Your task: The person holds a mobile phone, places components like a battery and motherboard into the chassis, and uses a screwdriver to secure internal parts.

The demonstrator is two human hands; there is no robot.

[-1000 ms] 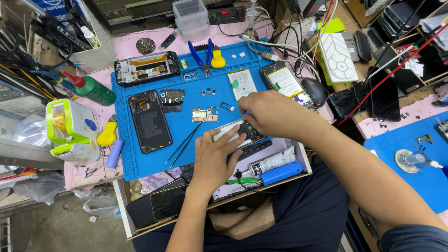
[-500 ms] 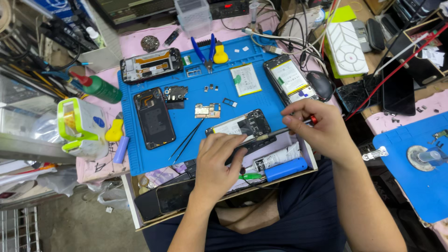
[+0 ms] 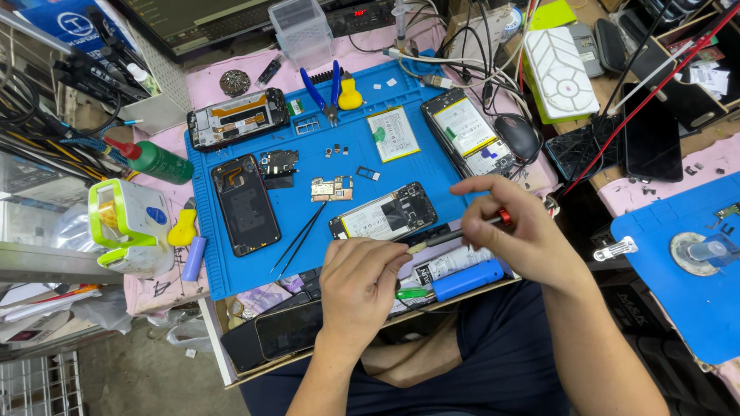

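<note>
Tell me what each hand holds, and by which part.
The right hand pinches a screwdriver near its red rear end. The left hand holds nothing clearly visible.

Both forearms come up from the bottom edge, bare to the wrist. The left hand [image 3: 361,289] lies palm down, back of the hand toward the camera, its fingers [image 3: 385,258] curled under and pointing up and to the right. The right hand [image 3: 518,231] sits just right of those fingertips, wrist bent, index finger stretched leftward, thumb and other fingers [image 3: 482,219] pinched together.
</note>
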